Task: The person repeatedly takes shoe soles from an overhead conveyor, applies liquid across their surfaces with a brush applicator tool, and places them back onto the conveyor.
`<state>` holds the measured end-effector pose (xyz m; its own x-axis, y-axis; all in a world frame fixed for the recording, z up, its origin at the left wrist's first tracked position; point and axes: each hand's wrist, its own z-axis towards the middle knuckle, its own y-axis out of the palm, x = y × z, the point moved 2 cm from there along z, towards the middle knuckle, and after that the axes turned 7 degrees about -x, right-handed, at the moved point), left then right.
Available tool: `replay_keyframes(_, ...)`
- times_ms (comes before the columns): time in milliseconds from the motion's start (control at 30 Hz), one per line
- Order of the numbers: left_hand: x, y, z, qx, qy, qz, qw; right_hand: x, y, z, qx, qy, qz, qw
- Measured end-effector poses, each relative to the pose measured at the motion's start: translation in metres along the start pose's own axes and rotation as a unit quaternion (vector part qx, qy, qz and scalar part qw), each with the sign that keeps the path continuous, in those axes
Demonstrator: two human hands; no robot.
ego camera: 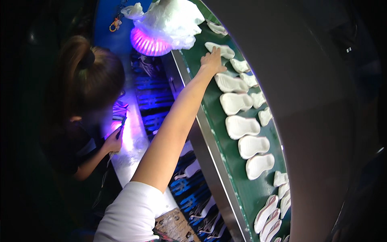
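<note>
My left hand reaches far out over a green conveyor belt, palm down. Its fingertips lie at the edge of a white shoe sole, the thumb spread away to the right. Just below the hand, another white sole heads a column of several similar soles lying flat, with smaller-looking ones along the far edge. Lower down, several soles with reddish edges rest tilted against each other. My right hand is out of view.
A co-worker at the left holds a dark tool over a brightly lit metal surface. A plastic-wrapped lamp glowing purple hangs near the top. Shoe uppers lie on a lower rack beside the belt's metal rail. A dark cover borders the belt's right.
</note>
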<state>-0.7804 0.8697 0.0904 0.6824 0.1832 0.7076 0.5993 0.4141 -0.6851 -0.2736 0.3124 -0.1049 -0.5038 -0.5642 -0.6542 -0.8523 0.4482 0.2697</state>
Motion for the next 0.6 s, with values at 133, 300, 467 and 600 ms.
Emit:
replay_keyframes(133,-0.014,0.004,0.025,-0.025,-0.042,0.001,0.999,-0.008,0.016,0.013,0.002,0.0,-0.015,1.0)
replay_keyframes(300,-0.018,0.018,0.043,-0.079,-0.056,0.09,0.991,-0.01,0.027,0.024,0.009,-0.001,-0.021,1.0)
replay_keyframes(467,-0.007,-0.004,0.023,-0.065,-0.015,0.091,0.994,-0.011,0.027,0.024,0.01,0.001,-0.022,1.0)
replay_keyframes(600,0.004,0.0,0.004,-0.124,0.008,0.123,0.985,-0.008,0.021,0.016,0.015,-0.001,-0.014,1.0)
